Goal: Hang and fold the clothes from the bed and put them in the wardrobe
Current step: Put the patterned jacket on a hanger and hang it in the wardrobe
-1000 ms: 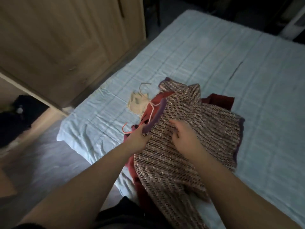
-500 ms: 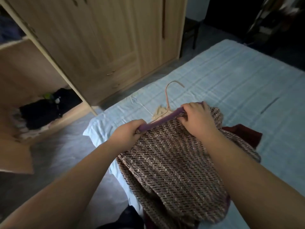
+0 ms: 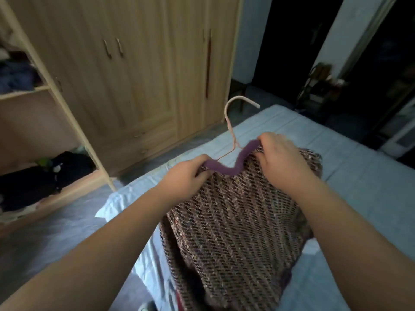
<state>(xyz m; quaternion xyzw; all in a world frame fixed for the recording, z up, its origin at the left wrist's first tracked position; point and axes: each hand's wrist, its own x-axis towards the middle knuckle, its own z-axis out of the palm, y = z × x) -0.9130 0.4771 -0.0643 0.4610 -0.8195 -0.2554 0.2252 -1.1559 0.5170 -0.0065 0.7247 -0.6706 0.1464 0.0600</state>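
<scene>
Head view — sweater before wardrobe doors

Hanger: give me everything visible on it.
The hanger is thin and pale pink, and looks like coated wire. It is held above the bed, open hook upright with its tip curling right. The stem runs down into one bare shoulder arm slanting toward the left hand. The rest is hidden inside the purple neckline of the knit garment, which that hand and the right hand grip.
</scene>
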